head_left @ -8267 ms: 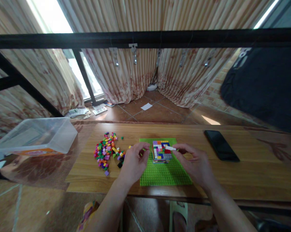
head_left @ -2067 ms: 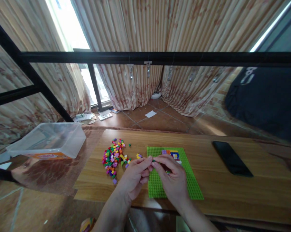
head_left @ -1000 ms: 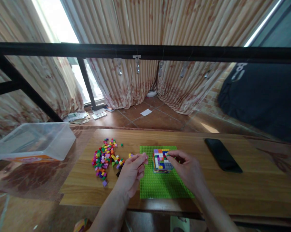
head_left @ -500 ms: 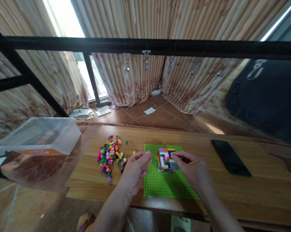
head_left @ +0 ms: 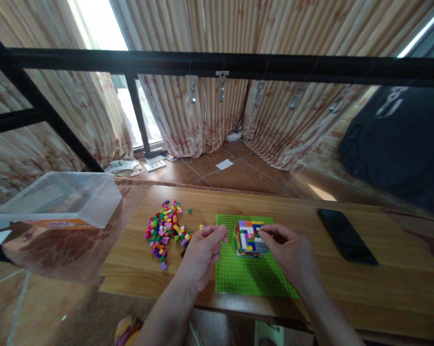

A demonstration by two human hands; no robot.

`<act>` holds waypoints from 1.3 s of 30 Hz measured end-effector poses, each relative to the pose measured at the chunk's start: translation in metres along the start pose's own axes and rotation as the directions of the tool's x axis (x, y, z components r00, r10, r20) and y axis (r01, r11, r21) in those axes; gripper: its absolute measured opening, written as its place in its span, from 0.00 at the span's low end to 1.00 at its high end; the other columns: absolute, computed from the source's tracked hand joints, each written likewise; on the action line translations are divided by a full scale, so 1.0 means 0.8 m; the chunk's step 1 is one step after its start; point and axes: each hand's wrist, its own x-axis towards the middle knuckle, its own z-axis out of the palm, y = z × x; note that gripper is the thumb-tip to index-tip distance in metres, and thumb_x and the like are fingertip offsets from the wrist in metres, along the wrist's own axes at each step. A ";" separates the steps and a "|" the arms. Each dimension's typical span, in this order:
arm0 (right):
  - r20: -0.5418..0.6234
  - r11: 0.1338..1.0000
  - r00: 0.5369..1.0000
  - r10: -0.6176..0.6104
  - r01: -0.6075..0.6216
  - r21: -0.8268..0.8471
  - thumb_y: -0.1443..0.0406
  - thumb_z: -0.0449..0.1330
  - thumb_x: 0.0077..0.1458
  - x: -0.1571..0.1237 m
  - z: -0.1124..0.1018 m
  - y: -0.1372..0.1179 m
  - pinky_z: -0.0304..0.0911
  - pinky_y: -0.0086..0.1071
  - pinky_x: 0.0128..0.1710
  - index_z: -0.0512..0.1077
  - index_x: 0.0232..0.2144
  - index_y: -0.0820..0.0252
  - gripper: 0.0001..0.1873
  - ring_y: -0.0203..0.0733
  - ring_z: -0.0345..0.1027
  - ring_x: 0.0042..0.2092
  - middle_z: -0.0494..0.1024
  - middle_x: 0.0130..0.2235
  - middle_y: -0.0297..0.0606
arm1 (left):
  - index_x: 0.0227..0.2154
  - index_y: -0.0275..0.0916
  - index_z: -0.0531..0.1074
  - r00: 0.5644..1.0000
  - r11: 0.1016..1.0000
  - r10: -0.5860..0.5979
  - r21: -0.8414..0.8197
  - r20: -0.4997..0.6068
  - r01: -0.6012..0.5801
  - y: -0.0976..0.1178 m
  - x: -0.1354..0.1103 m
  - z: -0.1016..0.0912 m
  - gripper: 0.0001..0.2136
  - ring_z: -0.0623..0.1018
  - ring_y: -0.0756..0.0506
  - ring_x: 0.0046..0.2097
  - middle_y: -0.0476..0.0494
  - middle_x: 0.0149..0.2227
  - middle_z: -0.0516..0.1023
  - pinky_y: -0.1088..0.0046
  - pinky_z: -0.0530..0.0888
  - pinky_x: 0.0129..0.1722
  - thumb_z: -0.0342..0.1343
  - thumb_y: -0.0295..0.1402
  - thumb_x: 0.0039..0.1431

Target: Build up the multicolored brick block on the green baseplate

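Observation:
A block of many-coloured toy bricks [head_left: 248, 236] stands on a green studded baseplate [head_left: 235, 278]. At its top right edge is my right hand [head_left: 287, 247], thumb and forefinger pinched together; anything between the tips is too small to make out. My left hand [head_left: 204, 250] hovers over the baseplate's left edge, apart from the block. Its thumb and forefinger are also pressed together, and I cannot see clearly what they hold. Loose small bricks [head_left: 162, 228] lie in a heap to the left, partly hidden behind my left hand.
The wooden table [head_left: 130, 276] carries a black phone [head_left: 346, 236] at the right. A clear plastic bin [head_left: 105, 199] stands beyond the table's left end. Behind the table runs a black metal rail [head_left: 166, 62] before striped curtains [head_left: 217, 29].
My right hand has shifted slightly right along the block's top edge. My left hand stays almost in place, still pinched. The whole view has shifted a little.

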 end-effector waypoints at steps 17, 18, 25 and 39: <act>0.120 0.878 0.961 0.250 -0.277 0.390 0.51 0.72 0.32 0.015 0.010 0.016 0.65 0.31 0.25 0.77 0.28 0.62 0.23 0.38 0.70 0.25 0.79 0.26 0.38 | 0.27 0.32 0.72 1.000 1.000 -0.007 0.012 -0.011 0.007 -0.004 0.002 -0.001 0.16 0.56 0.62 0.17 0.53 0.23 0.71 0.84 0.47 0.15 0.71 0.37 0.39; 0.134 0.868 0.958 0.254 -0.287 0.406 0.52 0.73 0.32 0.015 0.011 0.016 0.65 0.31 0.25 0.77 0.28 0.62 0.23 0.38 0.70 0.25 0.79 0.26 0.38 | 0.27 0.32 0.73 1.000 1.000 -0.005 0.015 -0.014 0.005 -0.005 0.002 0.000 0.17 0.56 0.62 0.17 0.53 0.24 0.72 0.84 0.47 0.15 0.71 0.37 0.39; 0.147 0.822 0.953 0.264 -0.302 0.483 0.52 0.72 0.32 0.016 0.004 0.008 0.61 0.29 0.24 0.78 0.25 0.61 0.21 0.35 0.65 0.24 0.76 0.24 0.35 | 0.34 0.31 0.78 1.000 0.999 -0.003 0.032 0.003 0.003 -0.005 -0.001 0.002 0.19 0.55 0.62 0.18 0.48 0.27 0.76 0.84 0.47 0.16 0.72 0.37 0.39; 0.149 0.917 0.938 -0.312 0.256 0.306 0.61 0.62 0.56 -0.023 0.009 -0.041 0.66 0.33 0.40 0.78 0.36 0.54 0.07 0.40 0.71 0.41 0.78 0.39 0.38 | 0.40 0.31 0.76 0.996 0.995 0.045 0.084 0.077 -0.052 -0.007 -0.004 0.017 0.22 0.57 0.60 0.18 0.51 0.23 0.73 0.81 0.47 0.17 0.69 0.40 0.43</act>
